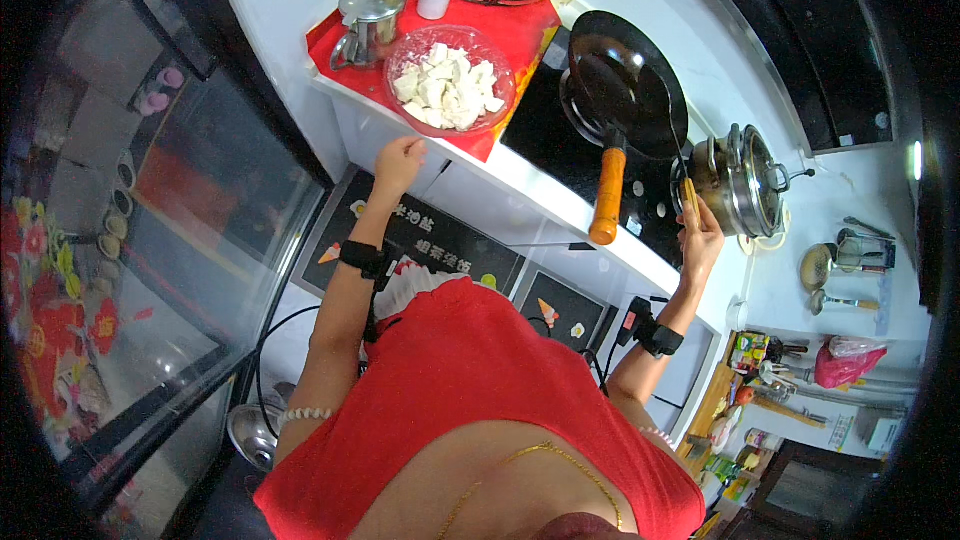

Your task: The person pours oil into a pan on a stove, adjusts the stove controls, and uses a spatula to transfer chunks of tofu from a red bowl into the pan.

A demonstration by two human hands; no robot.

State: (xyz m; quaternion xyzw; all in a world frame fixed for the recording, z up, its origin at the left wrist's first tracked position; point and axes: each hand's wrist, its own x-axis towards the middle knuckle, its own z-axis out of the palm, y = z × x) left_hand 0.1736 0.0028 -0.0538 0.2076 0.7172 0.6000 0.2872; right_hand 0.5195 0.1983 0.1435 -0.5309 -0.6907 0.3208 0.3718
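My right hand (pixel 701 238) grips the wooden handle of a long cooking utensil (pixel 691 199). Its thin metal shaft reaches into a dark wok (pixel 626 82), where I cannot make out the working end. The wok sits on a black cooktop (pixel 536 116), its wooden handle (pixel 608 195) pointing towards me. In front of the counter edge, my left hand (pixel 400 163) has its fingers loosely curled with nothing visible in them. Just beyond it, a clear reddish bowl (pixel 504 101) holds white chunks, apparently tofu (pixel 450 88).
A lidded metal pitcher (pixel 370 15) and a white jar (pixel 435 0) stand behind the bowl on a red cover (pixel 525 22). Right of the wok is a glass-lidded steel pot (pixel 739 180). Ladles (pixel 817 268) hang on the wall. A glass door (pixel 217 217) stands at left.
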